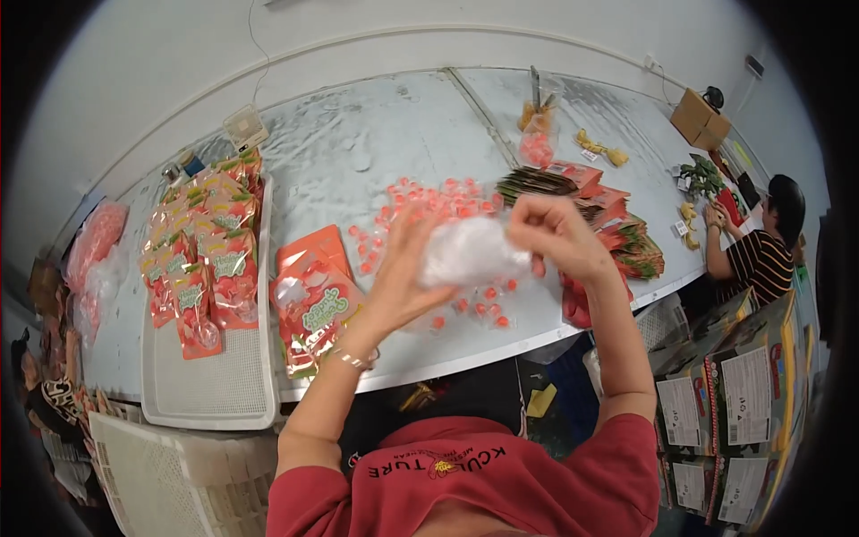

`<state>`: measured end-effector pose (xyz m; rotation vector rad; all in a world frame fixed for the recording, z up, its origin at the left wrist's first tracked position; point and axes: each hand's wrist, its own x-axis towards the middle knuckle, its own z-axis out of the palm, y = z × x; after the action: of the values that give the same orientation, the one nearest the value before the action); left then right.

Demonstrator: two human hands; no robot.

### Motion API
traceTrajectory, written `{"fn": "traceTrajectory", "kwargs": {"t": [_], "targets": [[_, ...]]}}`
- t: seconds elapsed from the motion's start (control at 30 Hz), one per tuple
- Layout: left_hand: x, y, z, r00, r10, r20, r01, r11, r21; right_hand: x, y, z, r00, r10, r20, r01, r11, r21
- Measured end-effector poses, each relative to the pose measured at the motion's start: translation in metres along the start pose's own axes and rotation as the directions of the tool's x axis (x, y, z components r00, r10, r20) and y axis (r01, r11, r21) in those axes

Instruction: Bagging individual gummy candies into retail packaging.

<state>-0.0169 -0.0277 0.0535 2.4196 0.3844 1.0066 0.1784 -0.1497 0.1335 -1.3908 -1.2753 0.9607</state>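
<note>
While I logged remotely, one whitish bag [476,254] was held above the surface [394,130], near middle; left hand [395,270] clasped its left end, seemingly for support; right hand [557,234] pinched its right edge.

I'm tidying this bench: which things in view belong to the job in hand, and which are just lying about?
Likely the job: blurred white bundle between left hand and right hand; pink-red balls; red pouches; white tray.

Seemingly lying about: cardboard box; white boxy device; yellow bundle.
</note>
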Motion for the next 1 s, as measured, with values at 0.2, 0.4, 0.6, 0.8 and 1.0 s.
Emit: {"fn": "traceTrajectory", "kwargs": {"t": [0.2, 0.4, 0.6, 0.8, 1.0], "targets": [[-0.077, -0.039, -0.053, 0.705, -0.673, -0.223, 0.406, 0.641, -0.651, 0.112, 0.034, -0.052, 0.998, 0.041, -0.057, -0.060, 0.928, -0.368], [-0.110, -0.053, -0.038, 0.713, -0.695, -0.092, 0.496, 0.594, -0.633, 0.223, 0.038, -0.140, 0.788, 0.019, -0.616, -0.057, 0.997, -0.042], [-0.099, -0.054, 0.001, 0.966, -0.254, 0.040, 0.244, 0.954, 0.172, 0.092, 0.117, -0.078, 0.877, -0.470, -0.094, 0.210, 0.553, -0.806], [-0.085, -0.042, 0.105, 0.847, -0.389, 0.362, 0.254, 0.895, 0.367, -0.024, 0.231, 0.010, 0.942, -0.250, -0.223, -0.095, 0.439, -0.893], [-0.064, -0.082, 0.160, 0.912, -0.374, 0.171, 0.281, 0.869, 0.407, 0.031, 0.289, 0.030, 0.838, -0.362, -0.408, -0.251, 0.408, -0.878]]}}
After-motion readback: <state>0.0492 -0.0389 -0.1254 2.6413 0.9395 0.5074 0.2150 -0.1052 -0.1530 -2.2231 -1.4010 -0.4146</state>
